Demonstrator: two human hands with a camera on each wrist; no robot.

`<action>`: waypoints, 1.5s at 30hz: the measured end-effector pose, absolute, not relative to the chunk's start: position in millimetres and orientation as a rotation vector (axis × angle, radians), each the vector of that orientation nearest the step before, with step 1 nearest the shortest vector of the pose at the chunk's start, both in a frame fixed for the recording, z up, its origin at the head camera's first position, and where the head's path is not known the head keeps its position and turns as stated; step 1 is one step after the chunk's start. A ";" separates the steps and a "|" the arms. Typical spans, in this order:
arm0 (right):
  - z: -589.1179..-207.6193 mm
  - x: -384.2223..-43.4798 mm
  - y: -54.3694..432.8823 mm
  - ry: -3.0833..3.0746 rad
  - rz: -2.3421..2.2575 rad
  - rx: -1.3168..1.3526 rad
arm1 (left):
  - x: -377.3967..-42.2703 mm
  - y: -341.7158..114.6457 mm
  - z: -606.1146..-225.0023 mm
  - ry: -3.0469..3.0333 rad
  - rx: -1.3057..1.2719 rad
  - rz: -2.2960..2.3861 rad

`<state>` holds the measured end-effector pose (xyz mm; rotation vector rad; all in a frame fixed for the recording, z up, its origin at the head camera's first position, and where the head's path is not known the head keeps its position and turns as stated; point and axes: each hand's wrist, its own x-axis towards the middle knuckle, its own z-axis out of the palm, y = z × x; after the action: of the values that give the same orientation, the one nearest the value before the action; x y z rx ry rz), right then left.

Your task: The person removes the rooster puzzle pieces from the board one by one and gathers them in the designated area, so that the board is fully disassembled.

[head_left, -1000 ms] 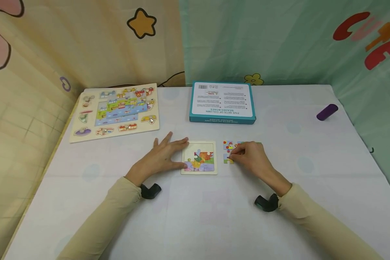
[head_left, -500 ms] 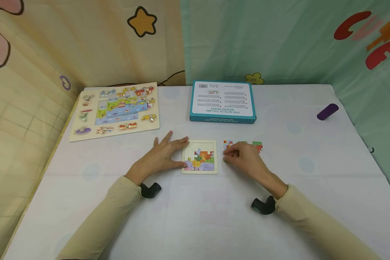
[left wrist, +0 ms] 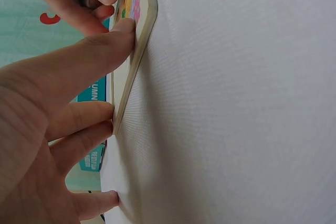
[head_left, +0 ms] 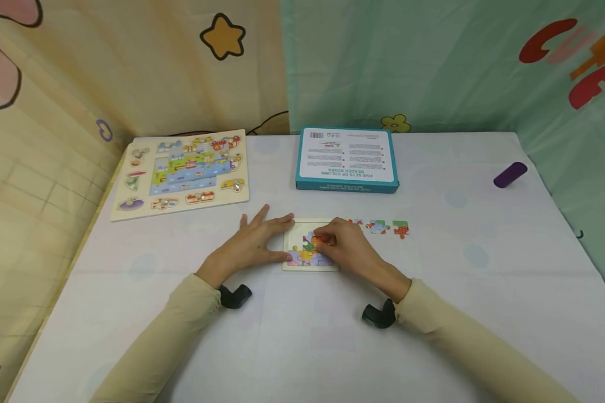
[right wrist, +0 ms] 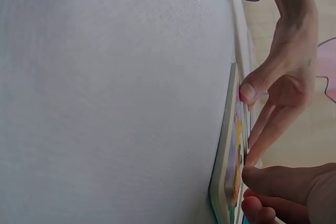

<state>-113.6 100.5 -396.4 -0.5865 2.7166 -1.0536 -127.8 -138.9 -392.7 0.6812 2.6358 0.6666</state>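
A small square jigsaw puzzle tray (head_left: 310, 268) lies flat on the table, partly filled with colourful pieces along its lower part. My left hand (head_left: 247, 240) rests at its left side, fingers spread and straight; in the left wrist view the thumb (left wrist: 118, 38) presses on the rim. Over the right part of the tray, my right hand (head_left: 353, 246) has thumb and forefinger pinched together around a puzzle piece, which the fingers mostly hide. Loose puzzle pieces (head_left: 378, 226) lie in a row right of the tray, one partly covered by that hand.
A teal-edged box (head_left: 347, 159) stands behind the tray. Back left lies a large wooden knob puzzle board (head_left: 196, 204) with smaller picture boards on it. A purple cylinder (head_left: 510, 174) lies far right. Curtains (head_left: 408, 67) close off the back.
My right hand has picked a puzzle piece from the loose group and moved left over the tray. The left hand has stayed on the tray's left side.
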 end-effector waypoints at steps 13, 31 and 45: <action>-395.7 -115.7 96.3 2.674 -1.065 -0.538 | -127.8 -138.7 -392.6 2.639 0.677 0.661; -394.6 -113.8 92.0 2.698 -1.084 -0.482 | -128.0 -138.2 -392.2 2.636 0.662 0.662; -392.5 -113.8 95.4 2.703 -1.129 -0.495 | -127.2 -137.9 -392.0 2.635 0.662 0.660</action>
<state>-113.8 95.4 -392.5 -0.4954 2.7034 -1.1286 -127.2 -137.9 -392.0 0.6618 2.6349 0.6596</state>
